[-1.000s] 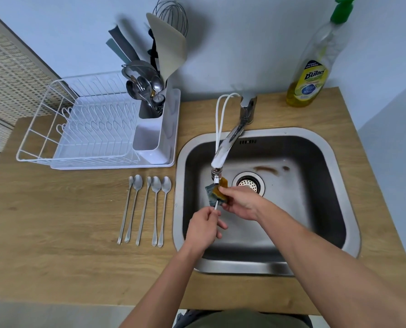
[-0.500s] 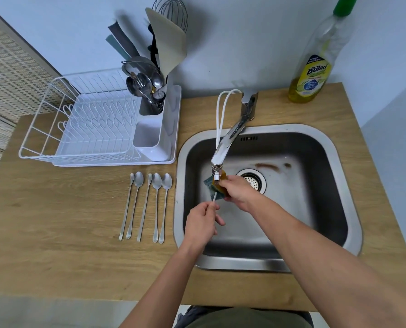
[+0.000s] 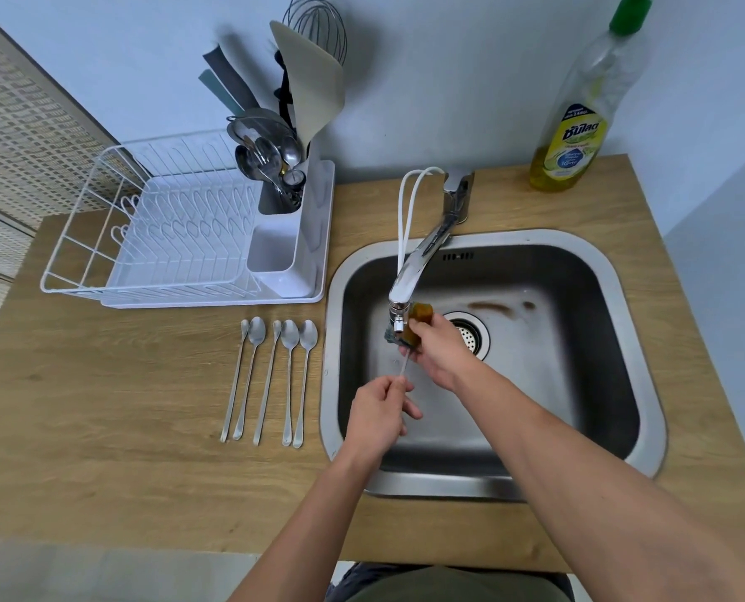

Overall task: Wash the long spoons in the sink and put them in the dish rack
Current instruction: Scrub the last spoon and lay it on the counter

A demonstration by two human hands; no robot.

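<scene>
Long spoons (image 3: 271,380) on wooden counter (image 3: 101,406); left hand (image 3: 377,412) pinches spoon handle (image 3: 401,370), right hand (image 3: 433,345) grips sponge (image 3: 418,317) over sink (image 3: 579,341).

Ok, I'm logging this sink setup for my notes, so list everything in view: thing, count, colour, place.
long spoons on the counter: 5, silver, side by side left of the sink
long spoon being washed: 1, silver, over the sink
sponge: 1, yellow-brown with dark pad, under the faucet
sink: 1, steel, set in the counter
faucet: 1, chrome, behind the sink
dish rack: 1, white, back left
utensil caddy: 1, white, on the rack's right end, holding utensils
soap bottle: 1, yellow liquid, green cap, back right
counter: 1, wood
left hand: grips the spoon handle
right hand: grips the sponge
</scene>
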